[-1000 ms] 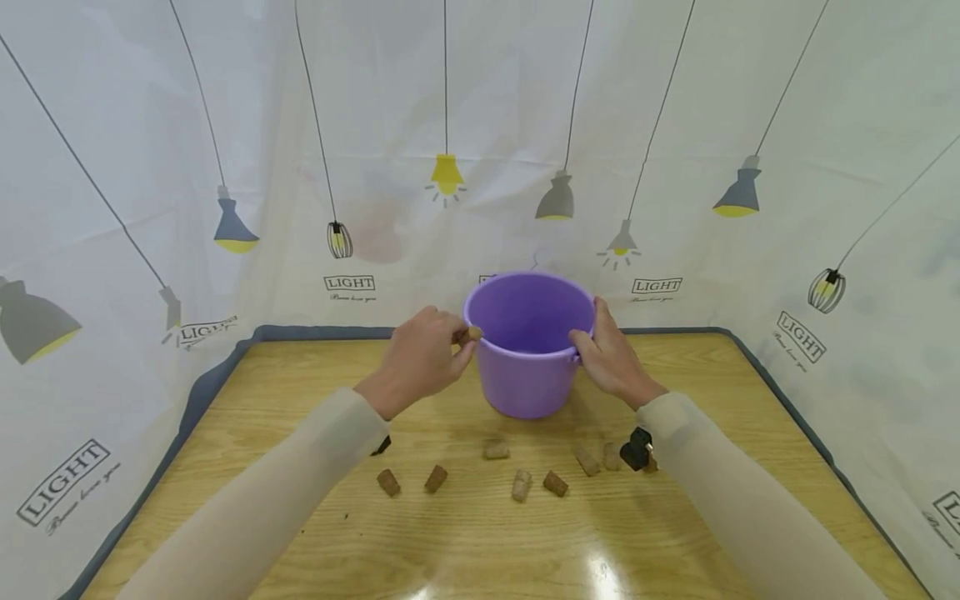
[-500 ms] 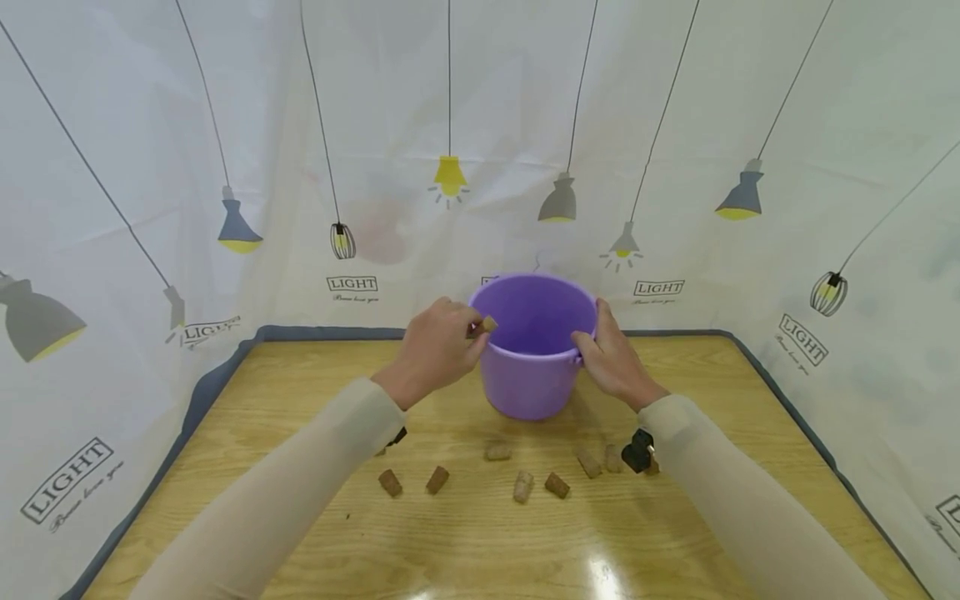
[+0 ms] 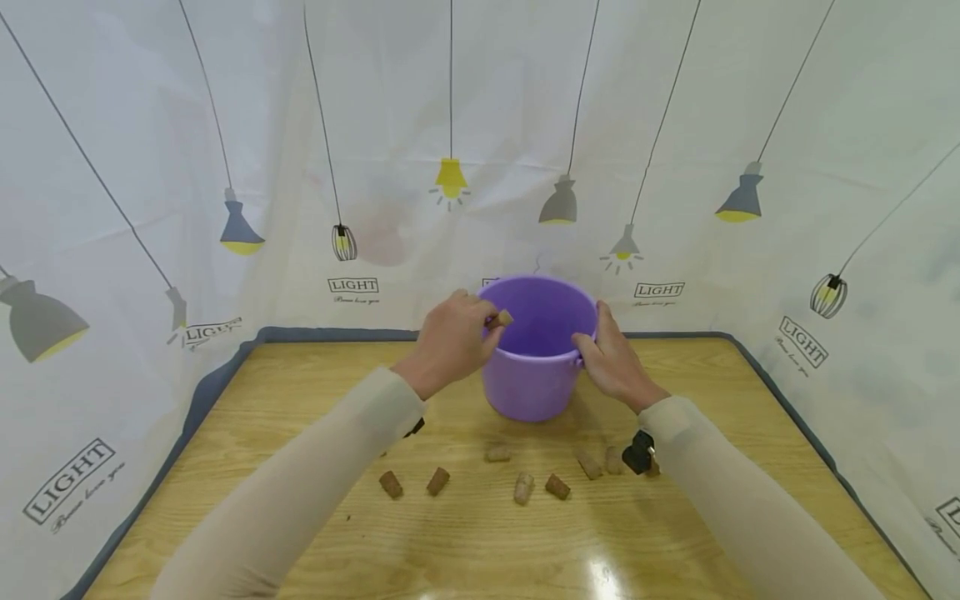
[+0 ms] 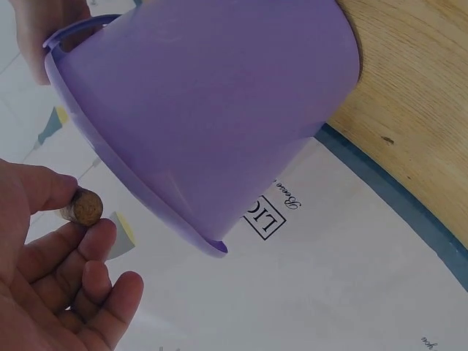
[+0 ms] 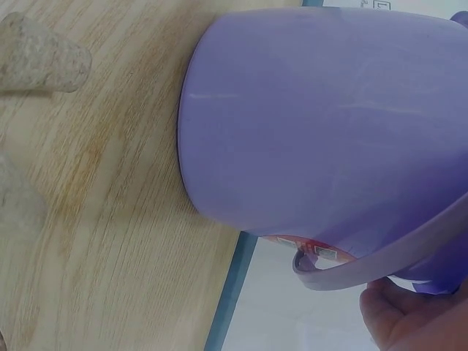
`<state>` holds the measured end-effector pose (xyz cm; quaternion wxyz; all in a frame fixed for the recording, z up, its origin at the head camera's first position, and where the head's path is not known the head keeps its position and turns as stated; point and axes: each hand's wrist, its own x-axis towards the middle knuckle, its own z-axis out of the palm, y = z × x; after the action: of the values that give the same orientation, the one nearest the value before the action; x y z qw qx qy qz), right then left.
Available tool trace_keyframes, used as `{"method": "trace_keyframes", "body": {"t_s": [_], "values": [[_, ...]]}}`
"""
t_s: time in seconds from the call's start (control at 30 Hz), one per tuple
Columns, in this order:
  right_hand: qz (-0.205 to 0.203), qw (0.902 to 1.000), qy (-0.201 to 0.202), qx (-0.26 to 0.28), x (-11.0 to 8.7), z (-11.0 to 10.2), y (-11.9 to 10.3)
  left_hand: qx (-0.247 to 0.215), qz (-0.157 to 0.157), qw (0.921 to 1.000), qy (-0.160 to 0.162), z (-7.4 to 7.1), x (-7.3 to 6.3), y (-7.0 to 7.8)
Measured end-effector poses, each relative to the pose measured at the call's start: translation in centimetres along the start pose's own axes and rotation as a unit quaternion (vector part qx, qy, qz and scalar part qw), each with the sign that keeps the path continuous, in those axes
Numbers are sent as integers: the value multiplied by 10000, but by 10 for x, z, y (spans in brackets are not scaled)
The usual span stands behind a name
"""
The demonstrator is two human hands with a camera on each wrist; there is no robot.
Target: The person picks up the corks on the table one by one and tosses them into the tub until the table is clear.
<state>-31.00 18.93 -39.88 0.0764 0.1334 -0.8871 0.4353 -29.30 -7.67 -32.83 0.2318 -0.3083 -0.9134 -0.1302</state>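
A purple bucket (image 3: 528, 387) stands upright toward the back of the wooden table. My left hand (image 3: 457, 337) pinches a cork (image 4: 87, 208) between thumb and fingers, over the left part of the bucket's rim. In the head view that cork's pale end points into the bucket. My right hand (image 3: 613, 358) grips the rim on the right side, thumb on the near edge and fingers outside. Beside it in the right wrist view curves the bucket's handle (image 5: 387, 259). The bucket's floor is hidden from view.
Several corks lie scattered on the table (image 3: 450, 542) in front of the bucket, among them a brown cork (image 3: 438, 481), a pale cork (image 3: 523, 487) and another brown cork (image 3: 557, 487). A white sheet printed with lamps (image 3: 450, 179) rises behind and at both sides.
My left hand has moved right with the cork, from beside the bucket's left rim to over it. The right hand keeps its grip on the rim, and the bucket stays in place.
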Motion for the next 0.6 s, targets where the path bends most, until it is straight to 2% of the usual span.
{"method": "trace_keyframes", "body": {"t_s": [0.27, 0.6], "values": [[-34, 10000, 8, 70, 1, 0, 0, 87, -46, 9999, -23, 4, 9, 4], [-20, 10000, 23, 8, 0, 1, 1, 213, -235, 9991, -264, 10, 17, 6]]}}
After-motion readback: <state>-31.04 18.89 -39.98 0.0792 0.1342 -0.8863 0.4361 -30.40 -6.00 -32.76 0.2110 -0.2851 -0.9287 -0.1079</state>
